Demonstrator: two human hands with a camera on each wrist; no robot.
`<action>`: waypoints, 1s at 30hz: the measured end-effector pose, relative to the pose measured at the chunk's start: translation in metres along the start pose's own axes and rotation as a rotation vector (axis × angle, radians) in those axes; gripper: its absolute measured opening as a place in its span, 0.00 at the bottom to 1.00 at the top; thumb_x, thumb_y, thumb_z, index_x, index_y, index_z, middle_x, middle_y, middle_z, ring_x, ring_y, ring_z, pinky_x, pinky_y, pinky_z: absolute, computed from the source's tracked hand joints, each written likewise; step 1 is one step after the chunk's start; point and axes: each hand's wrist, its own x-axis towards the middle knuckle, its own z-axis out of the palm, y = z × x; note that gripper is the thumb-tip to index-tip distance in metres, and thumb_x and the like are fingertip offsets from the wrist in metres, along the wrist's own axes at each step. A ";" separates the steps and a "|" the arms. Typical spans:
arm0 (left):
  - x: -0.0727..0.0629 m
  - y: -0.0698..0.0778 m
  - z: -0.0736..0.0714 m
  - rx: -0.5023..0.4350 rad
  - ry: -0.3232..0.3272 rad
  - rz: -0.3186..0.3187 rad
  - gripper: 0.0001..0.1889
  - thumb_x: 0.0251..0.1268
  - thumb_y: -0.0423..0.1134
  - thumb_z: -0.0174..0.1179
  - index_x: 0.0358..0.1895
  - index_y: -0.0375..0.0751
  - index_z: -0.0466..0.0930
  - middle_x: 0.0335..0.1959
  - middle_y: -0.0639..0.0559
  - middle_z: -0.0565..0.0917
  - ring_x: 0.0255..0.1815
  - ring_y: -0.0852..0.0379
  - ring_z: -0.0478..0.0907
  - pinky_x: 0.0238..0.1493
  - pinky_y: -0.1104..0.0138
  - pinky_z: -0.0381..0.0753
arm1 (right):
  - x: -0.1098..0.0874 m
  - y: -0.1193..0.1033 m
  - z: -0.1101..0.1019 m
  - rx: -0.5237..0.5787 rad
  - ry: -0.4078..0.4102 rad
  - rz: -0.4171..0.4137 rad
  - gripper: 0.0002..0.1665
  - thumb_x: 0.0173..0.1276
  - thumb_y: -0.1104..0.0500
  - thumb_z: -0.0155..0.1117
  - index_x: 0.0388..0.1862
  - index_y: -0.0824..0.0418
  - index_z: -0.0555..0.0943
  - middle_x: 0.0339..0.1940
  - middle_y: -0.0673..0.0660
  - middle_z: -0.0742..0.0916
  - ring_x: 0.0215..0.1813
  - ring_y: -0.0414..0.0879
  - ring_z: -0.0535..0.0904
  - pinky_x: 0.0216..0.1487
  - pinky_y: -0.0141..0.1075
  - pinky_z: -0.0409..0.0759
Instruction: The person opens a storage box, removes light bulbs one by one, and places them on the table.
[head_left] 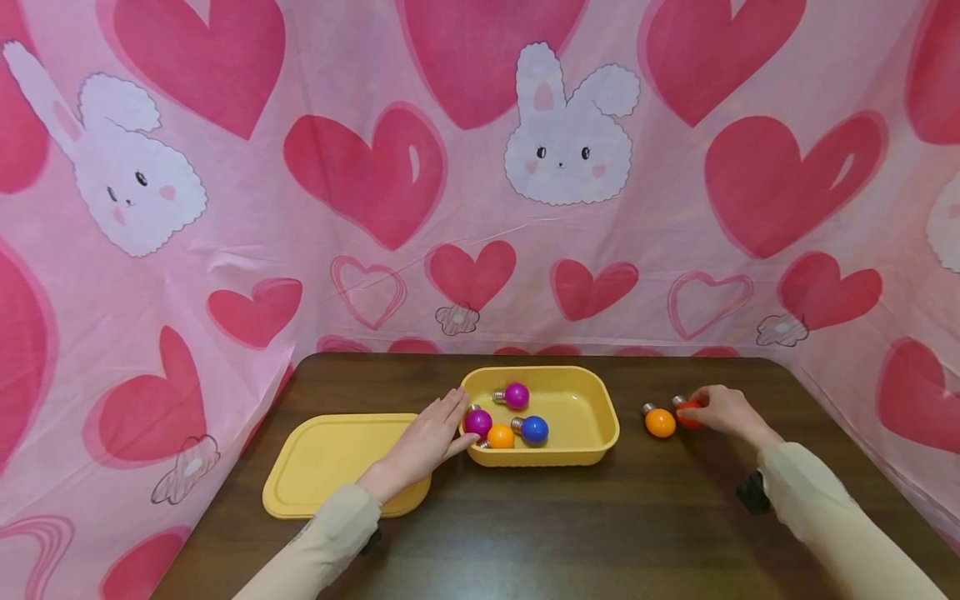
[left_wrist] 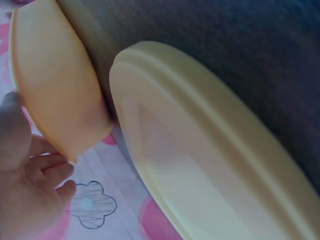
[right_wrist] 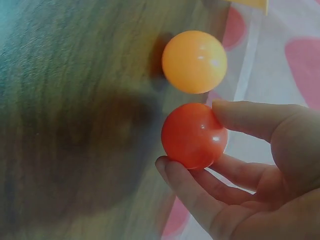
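Observation:
My right hand (head_left: 723,410) pinches a red light bulb (right_wrist: 194,136) between thumb and fingers, at the right of the table. Just left of it lies an orange light bulb (head_left: 660,422), its metal screw base pointing to the back. My left hand (head_left: 429,433) rests at the left end of a yellow plastic box (head_left: 592,454), fingers fairly straight along the rim and the thumb at its front corner. Inside, toward the left, are two purple bulbs (head_left: 517,396), an orange bulb (head_left: 500,437) and a blue bulb (head_left: 535,430).
A yellow lid (head_left: 330,454) lies flat to the left of the box, partly beneath my left forearm in the head view. The dark wooden table (head_left: 555,533) reaches back to a pink cloth (head_left: 480,208) with hearts and rabbits, which also hangs at both sides.

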 end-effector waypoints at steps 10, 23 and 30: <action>0.000 0.002 -0.002 -0.011 -0.007 -0.008 0.35 0.71 0.54 0.56 0.71 0.31 0.66 0.74 0.36 0.68 0.75 0.40 0.66 0.75 0.50 0.66 | 0.002 0.006 0.005 -0.015 -0.033 0.026 0.28 0.66 0.51 0.66 0.47 0.78 0.79 0.37 0.68 0.85 0.36 0.51 0.77 0.44 0.49 0.84; 0.000 0.001 -0.002 -0.023 -0.042 -0.035 0.36 0.72 0.56 0.55 0.73 0.33 0.64 0.75 0.38 0.66 0.77 0.42 0.64 0.77 0.51 0.64 | 0.004 0.005 0.007 -0.001 -0.055 0.061 0.27 0.66 0.52 0.65 0.47 0.78 0.78 0.36 0.67 0.84 0.36 0.50 0.77 0.43 0.47 0.84; 0.001 0.000 -0.001 -0.017 -0.035 -0.039 0.36 0.71 0.56 0.55 0.73 0.33 0.64 0.75 0.38 0.67 0.77 0.42 0.64 0.76 0.51 0.65 | 0.003 0.005 0.007 0.001 -0.065 0.056 0.28 0.67 0.52 0.65 0.48 0.79 0.77 0.37 0.69 0.84 0.36 0.51 0.78 0.46 0.50 0.84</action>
